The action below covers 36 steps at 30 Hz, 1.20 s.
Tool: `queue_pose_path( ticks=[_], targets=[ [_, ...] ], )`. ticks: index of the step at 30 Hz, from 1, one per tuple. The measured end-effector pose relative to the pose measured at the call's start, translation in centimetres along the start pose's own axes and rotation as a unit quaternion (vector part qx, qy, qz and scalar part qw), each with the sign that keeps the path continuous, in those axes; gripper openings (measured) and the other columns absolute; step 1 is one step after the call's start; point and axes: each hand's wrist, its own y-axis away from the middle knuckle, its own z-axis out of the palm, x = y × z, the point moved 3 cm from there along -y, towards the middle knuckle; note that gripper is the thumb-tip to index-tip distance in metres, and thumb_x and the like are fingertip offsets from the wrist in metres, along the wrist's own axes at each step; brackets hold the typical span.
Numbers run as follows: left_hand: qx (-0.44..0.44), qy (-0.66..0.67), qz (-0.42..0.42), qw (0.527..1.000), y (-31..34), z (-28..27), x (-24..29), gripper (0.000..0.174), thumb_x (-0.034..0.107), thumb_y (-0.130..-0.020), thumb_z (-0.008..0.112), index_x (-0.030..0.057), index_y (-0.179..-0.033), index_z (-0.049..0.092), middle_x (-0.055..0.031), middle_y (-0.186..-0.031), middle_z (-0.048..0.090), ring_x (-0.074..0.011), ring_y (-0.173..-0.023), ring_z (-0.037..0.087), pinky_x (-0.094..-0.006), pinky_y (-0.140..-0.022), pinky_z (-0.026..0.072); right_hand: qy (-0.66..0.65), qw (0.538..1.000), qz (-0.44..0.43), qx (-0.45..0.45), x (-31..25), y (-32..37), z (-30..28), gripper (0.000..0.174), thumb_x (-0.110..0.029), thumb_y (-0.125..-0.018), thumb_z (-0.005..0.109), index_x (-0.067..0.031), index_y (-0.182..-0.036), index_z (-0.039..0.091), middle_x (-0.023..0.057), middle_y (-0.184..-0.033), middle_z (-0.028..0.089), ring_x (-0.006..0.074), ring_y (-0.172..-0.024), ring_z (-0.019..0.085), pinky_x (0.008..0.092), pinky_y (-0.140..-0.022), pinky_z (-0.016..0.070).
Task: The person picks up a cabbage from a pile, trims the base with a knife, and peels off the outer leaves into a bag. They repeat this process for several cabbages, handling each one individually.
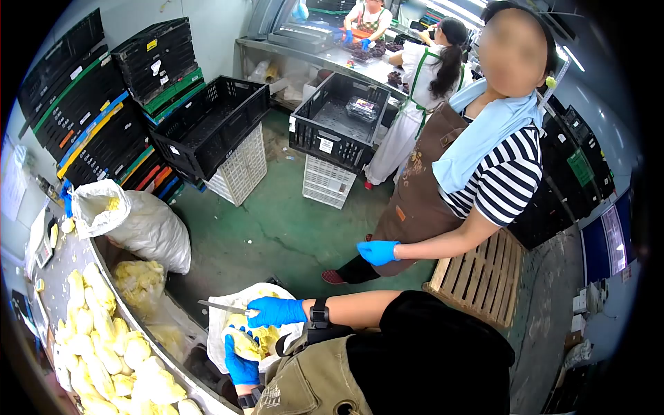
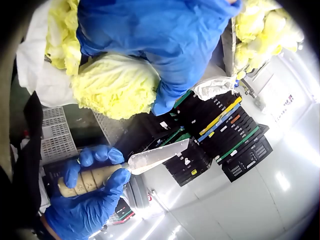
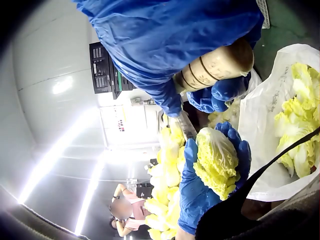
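My gloved left hand (image 1: 241,366) holds a small trimmed napa cabbage (image 3: 217,160), its pale base and yellow frilly leaves showing, with fingers and thumb around it. My gloved right hand (image 1: 275,312) grips a knife by its ringed wooden handle (image 2: 90,181), and the broad metal blade (image 2: 159,156) points away from the fist. In the head view the knife is just above the cabbage, the blade reaching out to the left. Below both hands stands an open white sack (image 3: 257,130) with loose yellow cabbage leaves (image 3: 297,120) inside.
On the left, a curved work surface (image 1: 200,387) bears a heap of napa cabbages (image 1: 104,346). Beyond it stands a full white sack (image 1: 155,228). Black crates (image 1: 332,131) rest on white ones. A person in a brown apron (image 1: 422,187) stands close ahead, beside a wooden pallet (image 1: 477,277).
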Motion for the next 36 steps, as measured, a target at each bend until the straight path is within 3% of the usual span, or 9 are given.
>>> queue_pose_path(
  ticks=[4,6,9,19,22,27,33,34,36],
  targets=[
    [-0.011,0.023,0.004,1.000,0.1,0.2,0.0,0.043,0.033,-0.096,0.052,0.0108,-0.133,0.048,-0.0106,-0.126,0.057,-0.0243,-0.112,0.056,-0.0406,-0.098,0.0440,-0.003,1.000,-0.021,0.017,0.8,-0.2,0.4,0.035,-0.033,-0.086,0.066,-0.0031,-0.104,0.060,0.0045,-0.079,0.060,0.0129,-0.068,0.057,0.0273,-0.056,0.0453],
    [-0.027,-0.275,0.123,0.953,0.3,1.1,1.0,0.043,0.030,-0.096,0.053,0.0095,-0.133,0.047,-0.0110,-0.127,0.056,-0.0244,-0.112,0.056,-0.0393,-0.097,0.0443,-0.010,1.000,-0.017,0.010,1.0,-0.3,0.3,0.036,-0.034,-0.086,0.066,-0.0032,-0.104,0.060,0.0047,-0.079,0.060,0.0132,-0.067,0.057,0.0273,-0.055,0.0450],
    [-0.043,-0.749,0.307,0.586,1.9,3.5,2.4,0.043,0.022,-0.093,0.057,0.0066,-0.131,0.045,-0.0118,-0.127,0.055,-0.0236,-0.111,0.057,-0.0376,-0.097,0.0451,-0.027,1.000,0.004,-0.010,0.9,-0.2,0.6,0.038,-0.036,-0.086,0.065,-0.0036,-0.106,0.060,0.0052,-0.079,0.059,0.0135,-0.066,0.056,0.0275,-0.054,0.0448],
    [-0.050,-0.684,0.329,0.649,2.9,3.6,1.7,0.045,0.029,-0.096,0.050,0.0042,-0.133,0.042,-0.0129,-0.129,0.052,-0.0231,-0.115,0.054,-0.0383,-0.098,0.0439,-0.041,0.999,-0.005,-0.014,1.6,-0.5,0.9,0.042,-0.037,-0.086,0.064,-0.0038,-0.111,0.058,0.0051,-0.078,0.057,0.0131,-0.065,0.055,0.0267,-0.051,0.0445],
    [-0.053,-0.618,0.288,0.730,2.5,2.2,1.2,0.055,0.045,-0.100,0.035,0.0055,-0.138,0.039,-0.0115,-0.130,0.051,-0.0246,-0.115,0.053,-0.0412,-0.098,0.0431,-0.046,0.999,-0.004,-0.011,2.1,-0.5,1.6,0.041,-0.037,-0.087,0.064,-0.0040,-0.110,0.059,0.0046,-0.077,0.057,0.0130,-0.064,0.055,0.0264,-0.051,0.0441],
    [-0.040,-0.111,0.097,0.988,2.5,3.2,0.5,0.039,0.018,-0.088,0.063,0.0028,-0.122,0.049,-0.0104,-0.117,0.058,-0.0217,-0.103,0.057,-0.0375,-0.093,0.0453,-0.058,0.998,0.002,-0.016,2.3,-0.6,1.5,0.041,-0.036,-0.087,0.064,-0.0044,-0.111,0.059,0.0045,-0.078,0.058,0.0131,-0.064,0.055,0.0263,-0.051,0.0438],
    [-0.038,-0.491,0.261,0.830,2.7,2.7,1.6,0.037,0.021,-0.091,0.058,0.0040,-0.123,0.049,-0.0095,-0.116,0.057,-0.0206,-0.102,0.057,-0.0359,-0.093,0.0450,-0.052,0.998,0.021,-0.023,0.5,1.0,1.2,0.043,-0.037,-0.087,0.064,-0.0043,-0.114,0.058,0.0043,-0.079,0.058,0.0120,-0.066,0.055,0.0263,-0.051,0.0437],
    [-0.025,-0.250,0.154,0.956,2.5,2.1,1.1,0.039,0.021,-0.089,0.060,0.0037,-0.122,0.049,-0.0094,-0.115,0.058,-0.0208,-0.102,0.057,-0.0360,-0.093,0.0450,-0.046,0.998,0.023,-0.026,0.5,1.0,1.3,0.043,-0.037,-0.087,0.064,-0.0042,-0.114,0.058,0.0043,-0.079,0.058,0.0117,-0.066,0.055,0.0261,-0.051,0.0437],
    [0.007,-0.240,0.162,0.957,2.1,2.2,1.1,0.034,0.030,-0.091,0.058,0.0069,-0.115,0.051,-0.0073,-0.110,0.059,-0.0200,-0.099,0.058,-0.0353,-0.089,0.0464,-0.038,0.998,0.029,-0.029,0.4,0.8,1.3,0.042,-0.037,-0.085,0.065,-0.0046,-0.111,0.058,0.0039,-0.078,0.057,0.0106,-0.065,0.054,0.0252,-0.049,0.0428]
  ],
)
